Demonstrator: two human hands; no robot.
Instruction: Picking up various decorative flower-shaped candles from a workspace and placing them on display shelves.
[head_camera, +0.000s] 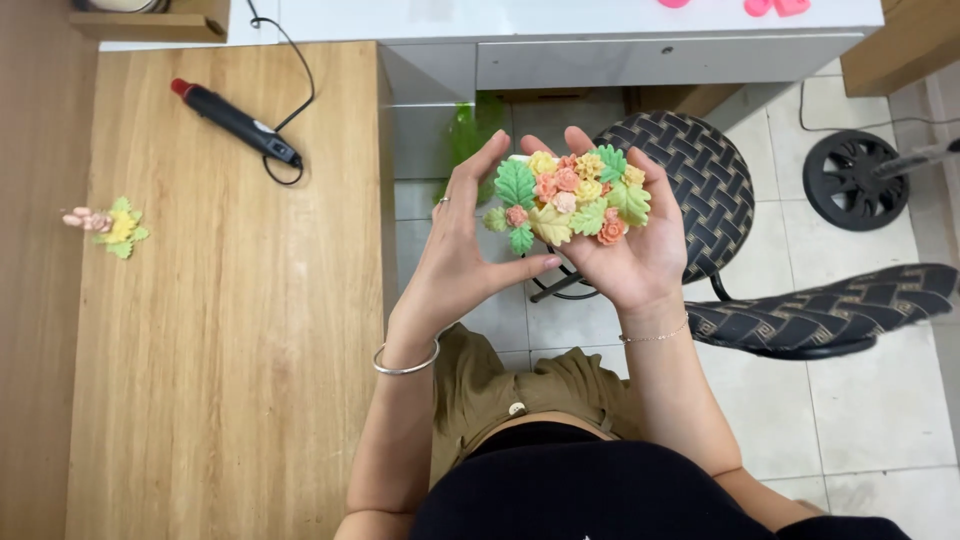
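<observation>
From my remote seat, nearest the camera I see both hands raised over the lap, cupping one cluster of small moulded flowers and leaves in green, yellow, pink and orange (567, 195). My right hand (632, 245) lies palm up beneath it, fingers curled around the far edge; my left hand (462, 250) presses against the cluster's left side, thumb under it, a silver bangle (406, 362) on that wrist. Left of the hands runs a pale wood-grain tabletop (230, 330) carrying a second, smaller sprig of yellow flower, green leaves and pink buds (110, 226). Farther along lies one black pen-shaped corded tool with a red tip (236, 121). Beyond the hands stands one black woven stool (700, 175) on grey floor tiles.
</observation>
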